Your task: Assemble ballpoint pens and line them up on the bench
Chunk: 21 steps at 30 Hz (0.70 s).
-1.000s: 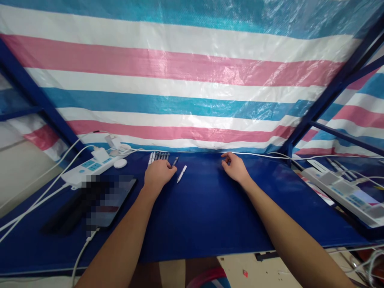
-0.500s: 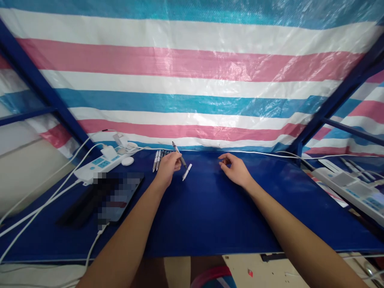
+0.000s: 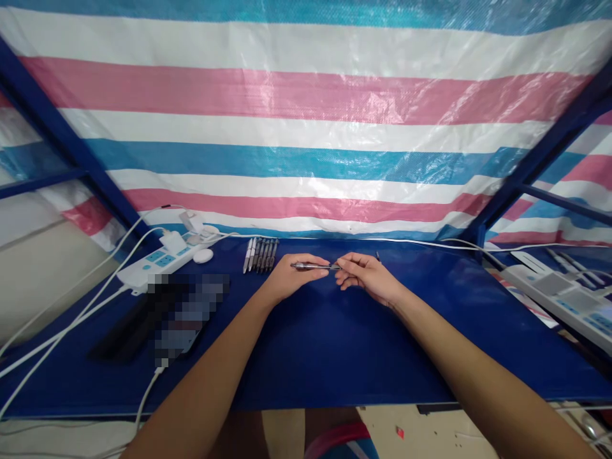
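A slim pen [image 3: 310,265] with a dark and silvery body lies level in front of me. My left hand [image 3: 292,278] pinches it between thumb and fingers. My right hand [image 3: 366,275] closes its fingertips around the pen's right end, so the tip is mostly hidden. Behind the right hand a small dark end of something [image 3: 377,256] pokes out; its kind is unclear. To the left of my left hand, several pens [image 3: 261,255] lie side by side in a row, some with white barrels, others dark.
A white power strip [image 3: 157,258] with plugs and cables stands at the left, beside a white round disc [image 3: 203,255]. A dark tablet-like device [image 3: 191,319] lies nearer me. Another power strip [image 3: 564,293] is at the right. A striped sheet [image 3: 306,127] hangs behind the blue table [image 3: 335,357].
My left hand has moved right and turned the pen level. My right hand has come in from the right to its end. The short white piece no longer shows on the table.
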### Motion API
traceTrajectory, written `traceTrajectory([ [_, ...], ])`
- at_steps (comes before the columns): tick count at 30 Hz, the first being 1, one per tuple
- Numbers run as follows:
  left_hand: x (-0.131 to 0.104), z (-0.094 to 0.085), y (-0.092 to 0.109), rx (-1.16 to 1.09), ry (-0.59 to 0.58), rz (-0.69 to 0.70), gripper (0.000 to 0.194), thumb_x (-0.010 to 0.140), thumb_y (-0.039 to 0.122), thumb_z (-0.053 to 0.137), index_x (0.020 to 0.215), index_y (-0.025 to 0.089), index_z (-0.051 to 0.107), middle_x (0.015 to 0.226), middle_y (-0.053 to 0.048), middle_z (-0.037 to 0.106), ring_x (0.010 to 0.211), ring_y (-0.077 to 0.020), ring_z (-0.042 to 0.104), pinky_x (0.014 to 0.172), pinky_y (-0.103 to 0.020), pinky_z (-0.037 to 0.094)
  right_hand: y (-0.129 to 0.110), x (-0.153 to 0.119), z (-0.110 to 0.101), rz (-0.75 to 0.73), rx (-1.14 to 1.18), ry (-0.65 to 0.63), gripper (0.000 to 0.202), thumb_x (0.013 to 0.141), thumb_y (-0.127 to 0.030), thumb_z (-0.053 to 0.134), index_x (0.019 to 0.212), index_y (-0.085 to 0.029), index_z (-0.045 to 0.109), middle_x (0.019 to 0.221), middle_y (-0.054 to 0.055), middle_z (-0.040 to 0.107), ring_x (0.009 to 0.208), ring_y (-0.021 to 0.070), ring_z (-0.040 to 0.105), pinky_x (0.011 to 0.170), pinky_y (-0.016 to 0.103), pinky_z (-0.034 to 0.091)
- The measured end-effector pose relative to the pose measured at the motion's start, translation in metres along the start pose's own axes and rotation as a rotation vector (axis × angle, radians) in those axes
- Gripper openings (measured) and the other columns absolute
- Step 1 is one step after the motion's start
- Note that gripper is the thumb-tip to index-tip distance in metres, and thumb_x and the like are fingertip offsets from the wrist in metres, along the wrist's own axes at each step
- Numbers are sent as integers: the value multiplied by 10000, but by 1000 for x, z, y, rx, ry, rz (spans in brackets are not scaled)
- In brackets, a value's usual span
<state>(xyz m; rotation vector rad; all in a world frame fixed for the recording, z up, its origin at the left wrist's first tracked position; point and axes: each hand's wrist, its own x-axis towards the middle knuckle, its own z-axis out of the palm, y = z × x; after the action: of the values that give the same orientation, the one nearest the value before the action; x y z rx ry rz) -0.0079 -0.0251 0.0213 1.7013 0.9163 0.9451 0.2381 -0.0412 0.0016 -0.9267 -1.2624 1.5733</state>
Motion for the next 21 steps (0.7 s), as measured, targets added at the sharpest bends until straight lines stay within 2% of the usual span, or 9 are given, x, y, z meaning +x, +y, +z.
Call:
traceTrajectory([
  [3, 0, 0, -1, 42, 37, 57, 333, 839, 422, 883, 1114, 236, 860, 1097, -80, 840, 998, -241, 773, 943, -367, 587, -2, 1, -3, -16, 21, 27, 404, 819, -501, 939, 1027, -194, 778, 921, 62, 782, 780, 165, 736, 741, 311, 621],
  [8, 3, 0, -9, 108, 135, 58, 326, 868, 434, 855, 1126, 235, 850, 952, -64, 834, 796, -202, 747, 782, -331, 595, -6, 2, -7, -90, -30, 119, 389, 802, -494, 938, 1004, -201, 780, 933, 46, 765, 792, 151, 696, 710, 288, 584],
  [11, 3, 1, -13, 278, 161, 148, 248, 904, 397, 818, 1104, 252, 851, 1014, -65, 837, 862, -219, 753, 830, -344, 588, -4, 2, -6, -140, -116, 121, 388, 781, -485, 945, 999, -212, 778, 917, 37, 743, 818, 172, 687, 693, 302, 579],
  [15, 2, 2, -16, 510, 66, 280, 206, 965, 358, 754, 1135, 288, 847, 1093, -63, 824, 963, -237, 749, 883, -350, 560, -1, 2, -1, -158, -214, 88, 412, 788, -507, 932, 1024, -215, 764, 892, 33, 745, 769, 174, 682, 691, 327, 596],
  [17, 2, 3, -17, 545, 26, 323, 220, 989, 347, 728, 1174, 300, 837, 1115, -60, 814, 963, -229, 744, 874, -341, 550, 0, 1, 2, -146, -234, 60, 422, 823, -545, 900, 1033, -208, 757, 888, 42, 758, 745, 173, 693, 677, 325, 599],
  [21, 1, 4, -17, 564, 38, 353, 205, 997, 331, 727, 1164, 292, 840, 1068, -54, 808, 920, -215, 739, 851, -327, 535, 2, 0, 6, -136, -269, 8, 429, 899, -600, 819, 1022, -197, 733, 882, 56, 774, 680, 166, 704, 603, 307, 580],
])
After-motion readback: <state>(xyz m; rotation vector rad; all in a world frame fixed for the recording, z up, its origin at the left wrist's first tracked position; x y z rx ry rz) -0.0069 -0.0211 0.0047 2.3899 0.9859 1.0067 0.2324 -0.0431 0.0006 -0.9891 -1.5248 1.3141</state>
